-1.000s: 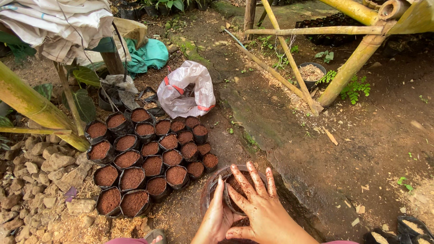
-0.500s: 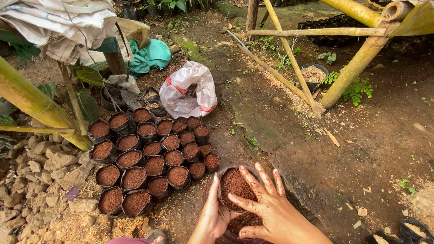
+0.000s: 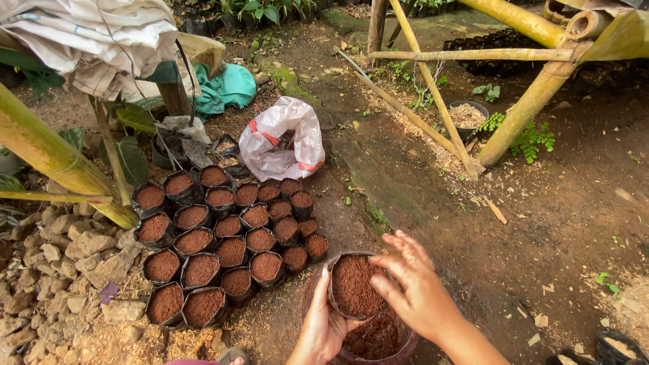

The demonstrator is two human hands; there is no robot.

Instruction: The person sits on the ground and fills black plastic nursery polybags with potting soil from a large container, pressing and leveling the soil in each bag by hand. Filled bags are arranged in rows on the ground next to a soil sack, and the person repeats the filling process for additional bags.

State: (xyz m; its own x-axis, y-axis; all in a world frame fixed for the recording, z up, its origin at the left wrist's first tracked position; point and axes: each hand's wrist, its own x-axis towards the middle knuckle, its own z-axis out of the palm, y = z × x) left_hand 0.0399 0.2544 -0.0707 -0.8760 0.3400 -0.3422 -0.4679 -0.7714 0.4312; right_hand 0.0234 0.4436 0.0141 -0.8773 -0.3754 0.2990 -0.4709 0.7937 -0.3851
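Note:
My left hand grips a small black planting bag filled with reddish-brown soil, tilted a little toward me. My right hand rests on the bag's right rim with fingers spread over the soil. The bag hangs just above a round container of the same soil at the bottom middle. Left of it stand several filled black bags in rows on the ground.
A white plastic sack lies open behind the rows. Bamboo poles cross at the upper right, another bamboo pole at left. A stone pile lies at the left, a green cloth behind.
The filled bag has come up out of the soil container in my hands. My right hand has moved from inside the container onto the bag's rim.

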